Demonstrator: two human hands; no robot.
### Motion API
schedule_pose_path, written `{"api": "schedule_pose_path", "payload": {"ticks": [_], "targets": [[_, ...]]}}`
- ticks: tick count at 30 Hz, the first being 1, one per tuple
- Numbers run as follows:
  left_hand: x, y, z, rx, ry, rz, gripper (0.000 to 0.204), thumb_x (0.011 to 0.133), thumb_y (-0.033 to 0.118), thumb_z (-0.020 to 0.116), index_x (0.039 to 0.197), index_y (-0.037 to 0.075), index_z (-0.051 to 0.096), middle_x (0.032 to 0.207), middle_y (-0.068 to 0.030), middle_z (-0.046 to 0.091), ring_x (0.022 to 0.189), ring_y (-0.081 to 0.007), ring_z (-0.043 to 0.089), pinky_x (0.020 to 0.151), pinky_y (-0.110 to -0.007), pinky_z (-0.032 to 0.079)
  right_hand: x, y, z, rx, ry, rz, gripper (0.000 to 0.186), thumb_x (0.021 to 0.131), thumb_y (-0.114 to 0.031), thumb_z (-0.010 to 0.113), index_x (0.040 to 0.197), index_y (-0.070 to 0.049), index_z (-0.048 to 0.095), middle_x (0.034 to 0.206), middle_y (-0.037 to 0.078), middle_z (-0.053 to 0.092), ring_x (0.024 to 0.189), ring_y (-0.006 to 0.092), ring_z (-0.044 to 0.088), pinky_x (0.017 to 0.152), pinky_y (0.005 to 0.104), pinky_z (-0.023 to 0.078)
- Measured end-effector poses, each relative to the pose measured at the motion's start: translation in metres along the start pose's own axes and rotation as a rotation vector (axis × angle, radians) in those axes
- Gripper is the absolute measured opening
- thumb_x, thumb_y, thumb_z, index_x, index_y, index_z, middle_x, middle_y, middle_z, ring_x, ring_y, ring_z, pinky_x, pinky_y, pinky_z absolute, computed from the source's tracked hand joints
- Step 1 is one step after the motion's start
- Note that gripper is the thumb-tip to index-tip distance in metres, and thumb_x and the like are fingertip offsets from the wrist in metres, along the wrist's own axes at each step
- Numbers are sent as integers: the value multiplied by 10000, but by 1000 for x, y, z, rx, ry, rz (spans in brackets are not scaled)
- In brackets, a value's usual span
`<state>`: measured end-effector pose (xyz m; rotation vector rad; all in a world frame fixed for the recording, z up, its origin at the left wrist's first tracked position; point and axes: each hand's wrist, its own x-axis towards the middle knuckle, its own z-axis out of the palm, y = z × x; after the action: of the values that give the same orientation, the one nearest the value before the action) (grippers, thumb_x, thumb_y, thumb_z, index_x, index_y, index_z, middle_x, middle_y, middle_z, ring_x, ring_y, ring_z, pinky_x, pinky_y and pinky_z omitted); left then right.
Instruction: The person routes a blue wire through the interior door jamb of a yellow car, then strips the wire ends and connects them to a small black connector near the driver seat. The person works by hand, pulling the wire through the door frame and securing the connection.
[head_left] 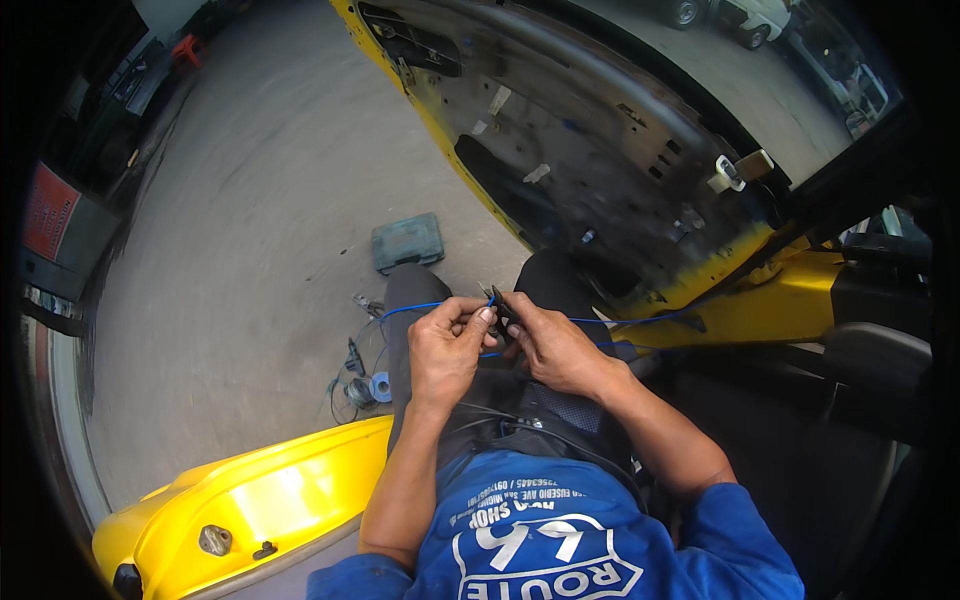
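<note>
A person in a blue shirt [545,490] and dark pants is sitting low, and both hands are working close together over the lap. The left hand [440,350] is pinching the blue wire [412,307], with its thumb and fingers [460,306] pressing close and leaving hardly any gap. The right hand [565,350] is holding a small dark tool [497,296]. Its fingers are curling around the tool, and the tip is sticking up beside the left thumb. I cannot tell if the tip is biting the wire. The blue wire is crossing over the legs. On the left it is going out past the knee, and on the right it is running toward the yellow car [785,300].

A green case [408,243] is lying on the floor [250,220] in front of the knees. A blue roll [380,387] is resting on the floor near the left leg, and a gray coil [357,392] is sitting just beside it. A big dark panel [590,140] with a yellow edge is standing up ahead and to the right. A shiny yellow panel [285,490] is lying at the lower left. Far back on the left, a red stool [187,50] is standing.
</note>
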<state>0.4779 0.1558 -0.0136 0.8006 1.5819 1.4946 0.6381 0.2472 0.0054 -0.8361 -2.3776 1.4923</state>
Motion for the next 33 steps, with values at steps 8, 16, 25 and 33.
{"api": "schedule_pose_path", "payload": {"ticks": [8, 16, 25, 33], "targets": [[-3, 1, -2, 109, -41, -22, 118, 1003, 55, 713, 1082, -32, 728, 909, -83, 762, 697, -92, 682, 619, -220, 520, -8, 2, 3, -464, 80, -69, 784, 834, 83, 616, 1573, -69, 402, 1198, 229, 619, 911, 462, 711, 770, 514, 601], [-4, 1, 2, 60, -49, -28, 80, 994, 39, 716, 1036, -29, 717, 911, -86, 764, 684, -91, 668, 611, -219, 519, -12, 13, 8, -295, 149, -144, 649, 914, 36, 591, 1536, 57, 405, 1197, 276, 564, 1066, 466, 655, 914, 507, 548], [-2, -6, 6, 125, -54, 5, 82, 966, 3, 725, 998, -72, 724, 880, -106, 760, 685, -94, 682, 589, -238, 567, -15, 18, 17, -457, 181, -22, 334, 944, -23, 626, 1262, 49, 553, 1104, 237, 614, 1020, 440, 646, 869, 513, 533], [-1, -5, 7, 180, -54, -8, 100, 971, 36, 723, 982, -64, 721, 853, -105, 755, 674, -92, 669, 587, -246, 555, -12, 24, 22, -439, 238, -96, 285, 856, 15, 640, 1133, 17, 570, 991, 225, 628, 908, 426, 652, 799, 510, 545]]}}
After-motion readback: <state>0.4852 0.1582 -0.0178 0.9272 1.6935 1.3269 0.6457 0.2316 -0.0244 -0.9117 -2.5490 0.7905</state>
